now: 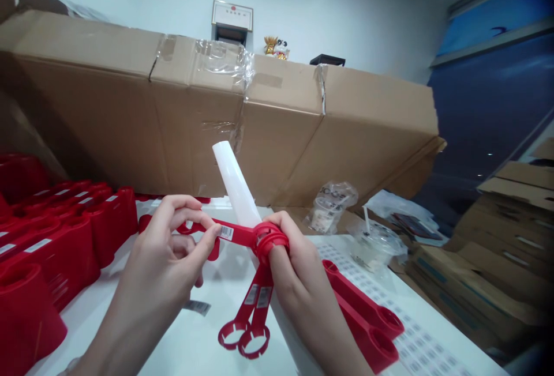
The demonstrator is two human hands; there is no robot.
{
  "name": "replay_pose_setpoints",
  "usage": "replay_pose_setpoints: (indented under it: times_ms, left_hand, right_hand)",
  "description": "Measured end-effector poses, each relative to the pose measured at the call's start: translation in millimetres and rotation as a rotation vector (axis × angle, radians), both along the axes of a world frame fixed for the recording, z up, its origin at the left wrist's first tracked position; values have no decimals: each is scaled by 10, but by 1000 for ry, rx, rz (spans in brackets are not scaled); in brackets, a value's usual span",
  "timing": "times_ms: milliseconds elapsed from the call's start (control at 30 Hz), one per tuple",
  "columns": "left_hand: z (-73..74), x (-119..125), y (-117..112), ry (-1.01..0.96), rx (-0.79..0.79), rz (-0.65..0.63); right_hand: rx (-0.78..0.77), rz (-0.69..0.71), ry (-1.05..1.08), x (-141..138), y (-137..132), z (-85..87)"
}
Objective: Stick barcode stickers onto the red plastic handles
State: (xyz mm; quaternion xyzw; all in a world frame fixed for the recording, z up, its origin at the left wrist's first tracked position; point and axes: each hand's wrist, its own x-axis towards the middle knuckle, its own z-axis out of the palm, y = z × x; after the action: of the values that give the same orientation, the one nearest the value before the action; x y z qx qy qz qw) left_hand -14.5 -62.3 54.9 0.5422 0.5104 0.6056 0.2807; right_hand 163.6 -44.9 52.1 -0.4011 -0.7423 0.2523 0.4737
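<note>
My right hand (298,266) is closed around the stacked ring ends of several red plastic ring-ended strips (259,301), which fan out from it. Two of them hang downward, each with a barcode label and an open, notched ring at its end. Another red strip (242,235) points left and carries a white barcode label (226,233). My left hand (173,249) pinches at that label's left edge, thumb and index finger together on the strip. A loose label piece (198,307) lies on the white table below my left hand.
Many red plastic parts (64,249) with labels stand stacked at left. Long red pieces (367,312) lie right, beside a sheet of barcode labels (419,335). A white roll (236,183) leans behind my hands. Cardboard (285,128) walls the back; bagged cups (326,211) stand right.
</note>
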Motion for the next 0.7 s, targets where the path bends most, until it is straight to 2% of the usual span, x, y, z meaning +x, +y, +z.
replay_pose_setpoints:
  times_ms: [200, 333, 433, 533, 600, 700]
  left_hand:
    - [-97, 41, 128, 58, 71, 59]
    - [-184, 85, 218, 212, 96, 134]
    - [-283, 167, 322, 379, 164, 249]
    - [-368, 229, 426, 553, 231, 424]
    - [-384, 206, 477, 629, 279, 518]
    - [-342, 84, 511, 644, 287, 558]
  right_hand:
    - [14, 9, 1, -36, 30, -25]
    - [-29, 4, -10, -102, 72, -54]
    - [-55, -13, -39, -169, 135, -88]
    - [-67, -22, -55, -213, 193, -122]
    - [-61, -26, -46, -217, 212, -129]
    - [-75, -19, -13, -194, 204, -112]
